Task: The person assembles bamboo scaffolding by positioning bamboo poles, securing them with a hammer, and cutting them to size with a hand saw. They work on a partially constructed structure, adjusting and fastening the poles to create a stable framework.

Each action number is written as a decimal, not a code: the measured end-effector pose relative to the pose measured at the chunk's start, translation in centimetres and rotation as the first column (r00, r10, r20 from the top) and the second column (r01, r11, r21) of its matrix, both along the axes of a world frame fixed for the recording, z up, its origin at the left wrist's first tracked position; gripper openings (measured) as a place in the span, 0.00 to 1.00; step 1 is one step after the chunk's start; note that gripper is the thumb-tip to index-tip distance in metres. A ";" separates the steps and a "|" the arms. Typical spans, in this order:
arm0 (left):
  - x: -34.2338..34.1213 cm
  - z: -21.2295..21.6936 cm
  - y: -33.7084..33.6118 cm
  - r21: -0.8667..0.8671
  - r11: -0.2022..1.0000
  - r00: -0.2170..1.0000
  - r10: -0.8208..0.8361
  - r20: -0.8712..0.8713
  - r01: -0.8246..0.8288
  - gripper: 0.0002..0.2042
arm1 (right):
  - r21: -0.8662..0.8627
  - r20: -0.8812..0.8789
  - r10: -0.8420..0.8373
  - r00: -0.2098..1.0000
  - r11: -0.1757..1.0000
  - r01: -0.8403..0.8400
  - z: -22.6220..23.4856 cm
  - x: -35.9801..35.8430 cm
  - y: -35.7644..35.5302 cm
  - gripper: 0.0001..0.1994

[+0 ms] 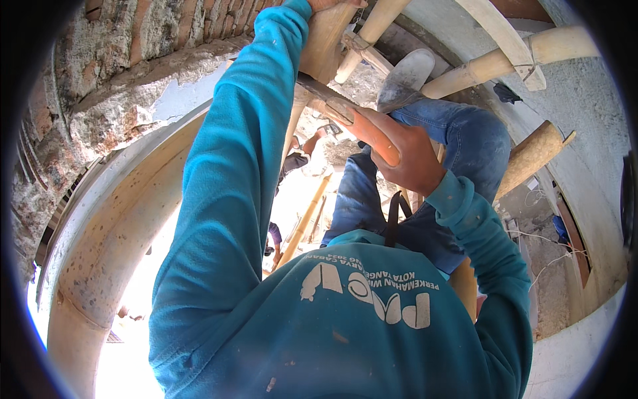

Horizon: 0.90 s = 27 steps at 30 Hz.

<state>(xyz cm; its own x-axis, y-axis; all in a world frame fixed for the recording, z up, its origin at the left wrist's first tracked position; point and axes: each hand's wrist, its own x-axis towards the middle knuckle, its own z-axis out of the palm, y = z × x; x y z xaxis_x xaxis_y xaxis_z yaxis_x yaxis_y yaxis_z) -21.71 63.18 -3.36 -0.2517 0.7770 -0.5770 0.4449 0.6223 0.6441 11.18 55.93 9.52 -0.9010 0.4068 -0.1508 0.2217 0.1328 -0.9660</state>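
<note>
My right hand [407, 146] is closed around the orange-brown handle [373, 135] of a bladed tool. Its dark, narrow blade [324, 95] points up and left; whether it is a saw or a machete I cannot tell. The blade lies against or just under a broad piece of bamboo or wood [327, 43]. At the top edge of the picture, my left hand [332, 2] rests on the upper end of that piece. Most of its fingers are cut off by the frame.
Bamboo poles [485, 72] cross at upper right, tied to a curved pale strip [498, 33]. A thick bamboo [86, 286] and broken brick wall [100, 100] stand left. My bent leg [472, 133] straddles the poles, high above ground. Another person's leg [311, 143] shows below.
</note>
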 end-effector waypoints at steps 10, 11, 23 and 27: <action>1.8 0.7 0.2 -0.145 0.981 0.983 0.147 0.110 -0.130 0.32 | 0.091 0.027 -0.054 0.998 0.995 0.051 -5.4 -3.4 -0.3 0.30; 0.1 -1.0 -0.5 0.008 0.992 0.992 0.123 0.008 -0.123 0.32 | 0.064 0.029 -0.066 0.997 0.996 0.065 -6.2 -4.7 -0.8 0.30; -1.3 21.2 4.2 0.450 0.893 0.768 0.301 -0.565 -0.019 0.39 | 0.099 -0.086 -0.125 0.988 0.986 0.133 -0.4 0.8 2.0 0.33; 1.4 28.2 1.5 0.688 0.723 0.810 0.437 -0.391 -0.057 0.38 | 0.299 -0.216 -0.264 0.940 0.899 0.321 -0.1 0.9 4.0 0.30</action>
<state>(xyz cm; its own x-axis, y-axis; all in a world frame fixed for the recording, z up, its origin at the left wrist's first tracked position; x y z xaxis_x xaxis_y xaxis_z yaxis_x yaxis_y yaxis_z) -20.31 64.73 24.85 -0.5849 0.7608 0.2811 0.7007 0.2994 0.6476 12.08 59.91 9.43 -0.7335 0.6565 0.1761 0.1395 0.3990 -0.9063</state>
